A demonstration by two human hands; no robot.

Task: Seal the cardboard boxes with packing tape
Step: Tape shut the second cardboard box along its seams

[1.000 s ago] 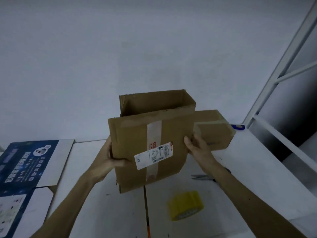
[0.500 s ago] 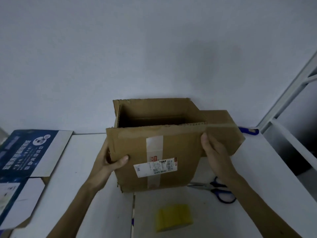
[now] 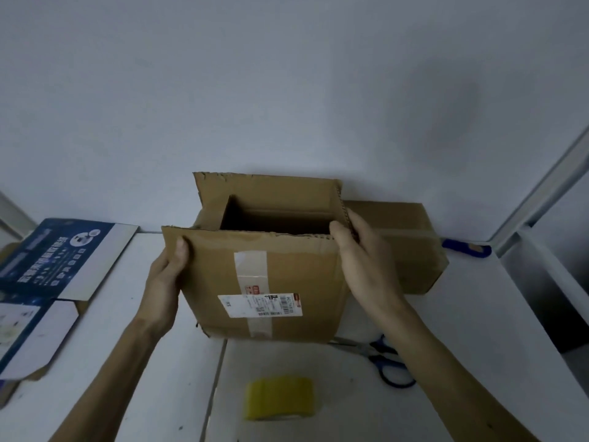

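Over the last second the box had come down from a raised, tilted hold and now stood upright on the bench, its open top facing up and its labelled side toward the person. The left hand gripped the box's near left edge, thumb on the front face and the other fingers out of sight round the side. The right hand had climbed from the lower right side to the top right corner, where its fingers and thumb pinched the raised flap edge. The top flaps stood upright and nothing yet covered the opening, so the box looked settled for closing but not ready for tape; folding the flaps flat was probably the step in hand. The yellow roll of tape lay untouched on the bench in front of the box, with the blue-handled scissors to its right, partly under the right forearm. A second box sat just behind and to the right, touching or nearly touching the first, which could crowd the right-hand flap as it folded. A flattened blue carton lay well off to the left, a small blue object by the wall, and a white frame rose at the right.
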